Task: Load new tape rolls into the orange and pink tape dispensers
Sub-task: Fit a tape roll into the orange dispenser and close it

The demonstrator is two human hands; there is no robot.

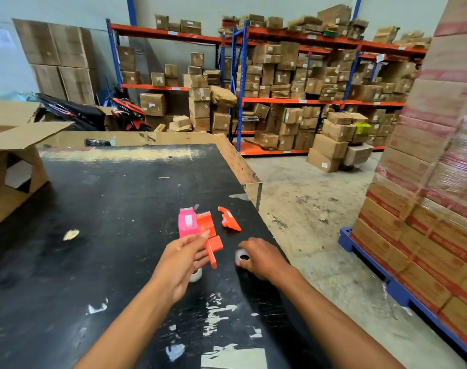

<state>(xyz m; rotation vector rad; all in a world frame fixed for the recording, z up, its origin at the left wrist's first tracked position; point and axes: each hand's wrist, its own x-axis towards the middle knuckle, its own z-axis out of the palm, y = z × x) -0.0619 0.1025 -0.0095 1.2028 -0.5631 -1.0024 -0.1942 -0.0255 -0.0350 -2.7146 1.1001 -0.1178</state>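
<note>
At the left edge of the frame an open cardboard box sits on the black bench. Near the centre, the pink tape dispenser stands upright on the bench, touching the orange tape dispenser just to its right. The left hand reaches over from below with fingers loosely spread, fingertips at the orange dispenser's body but gripping nothing clearly; a clear tape roll peeks out beneath it. Right of that, a separate orange piece lies apart on the bench. In the lower centre-right, the right hand is clasped around a white tape roll resting on the bench. A wrapped pallet of cartons fills the right side.
</note>
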